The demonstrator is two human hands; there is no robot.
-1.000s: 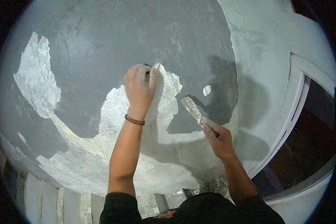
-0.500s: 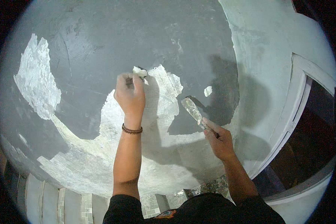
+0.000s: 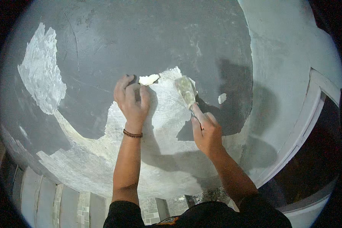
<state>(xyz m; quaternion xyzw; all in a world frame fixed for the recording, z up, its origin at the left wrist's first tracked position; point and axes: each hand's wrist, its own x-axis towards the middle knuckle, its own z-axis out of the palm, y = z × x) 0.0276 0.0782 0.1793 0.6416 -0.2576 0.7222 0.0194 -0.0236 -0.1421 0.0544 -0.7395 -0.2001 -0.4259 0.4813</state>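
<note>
My right hand (image 3: pixel 208 133) grips a putty knife (image 3: pixel 186 90) with a smeared blade, its forefinger stretched along the handle. The blade lies over the white bare patch (image 3: pixel 163 102), close to the edge of the dark grey paint (image 3: pixel 140 38) on the wall. My left hand (image 3: pixel 133 98), a brown bead bracelet on its wrist, rests with bent, spread fingers against the grey paint. Just beyond its thumb, a curled white flake (image 3: pixel 149 79) stands out at the patch's upper edge. I see no firm grip on it.
Another peeled patch (image 3: pixel 41 72) shows at the left, and a small bare spot (image 3: pixel 222 98) right of the knife. Pale wall (image 3: pixel 285 91) leads to a white door or window frame (image 3: pixel 307 110) at the right. Grey-and-tile steps (image 3: pixel 45 201) are at the lower left.
The putty knife has moved left and up onto the white patch. My left hand's fingers have spread from a pinch at the flake. The view has shifted slightly.
</note>
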